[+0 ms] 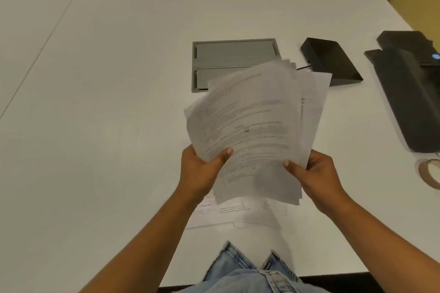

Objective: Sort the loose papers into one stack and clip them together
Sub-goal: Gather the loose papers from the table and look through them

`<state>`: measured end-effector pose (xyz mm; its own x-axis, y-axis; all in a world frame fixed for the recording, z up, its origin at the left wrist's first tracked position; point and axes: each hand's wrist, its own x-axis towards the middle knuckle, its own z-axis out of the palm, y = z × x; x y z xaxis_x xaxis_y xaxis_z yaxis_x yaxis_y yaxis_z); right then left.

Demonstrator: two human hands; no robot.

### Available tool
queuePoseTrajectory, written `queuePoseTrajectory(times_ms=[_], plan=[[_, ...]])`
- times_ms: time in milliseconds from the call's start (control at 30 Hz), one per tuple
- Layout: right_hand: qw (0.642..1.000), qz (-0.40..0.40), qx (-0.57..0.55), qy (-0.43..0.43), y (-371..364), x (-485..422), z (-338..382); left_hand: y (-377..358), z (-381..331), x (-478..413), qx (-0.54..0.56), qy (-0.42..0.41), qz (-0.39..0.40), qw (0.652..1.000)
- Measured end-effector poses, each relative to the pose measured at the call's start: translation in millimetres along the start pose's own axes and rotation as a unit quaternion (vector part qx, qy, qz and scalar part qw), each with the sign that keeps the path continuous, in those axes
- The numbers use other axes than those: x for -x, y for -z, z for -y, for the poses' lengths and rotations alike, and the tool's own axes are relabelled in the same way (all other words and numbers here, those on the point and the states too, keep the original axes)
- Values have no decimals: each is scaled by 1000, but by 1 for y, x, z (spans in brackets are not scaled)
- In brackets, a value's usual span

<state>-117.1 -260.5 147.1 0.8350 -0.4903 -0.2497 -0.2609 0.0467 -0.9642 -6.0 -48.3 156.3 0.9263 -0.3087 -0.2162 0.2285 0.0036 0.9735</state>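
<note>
A fanned bundle of printed white papers (252, 121) is held above the white table (107, 102), blurred and uneven at its edges. My left hand (202, 169) grips its lower left edge, thumb on top. Gripping the lower right edge is my right hand (316, 176), thumb also on the sheets. Below the bundle, a few more printed sheets (221, 214) lie flat on the table near the front edge. No clip is visible.
A grey recessed cable hatch (228, 54) sits in the table behind the papers. A black wedge-shaped device (331, 59) and a long black case (409, 93) lie to the right. A tape roll (431, 171) rests at the right edge.
</note>
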Motion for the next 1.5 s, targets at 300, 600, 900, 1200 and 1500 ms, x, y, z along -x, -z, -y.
queuePoseTrajectory(times_ms=[300,600,900,1200,1500], plan=[[999,-15,-11,39,-10,1,4,-5,1,7,-28,-88,3,996],[998,54,17,-29,-10,5,-30,7,40,-2,-84,6,26,996],[997,50,45,-26,-5,17,-45,4,46,4,-93,25,73,993],[997,38,59,-15,6,11,-33,-4,27,2,-33,50,79,995],[991,-15,126,-42,42,39,-52,2,43,-8,-98,143,66,983]])
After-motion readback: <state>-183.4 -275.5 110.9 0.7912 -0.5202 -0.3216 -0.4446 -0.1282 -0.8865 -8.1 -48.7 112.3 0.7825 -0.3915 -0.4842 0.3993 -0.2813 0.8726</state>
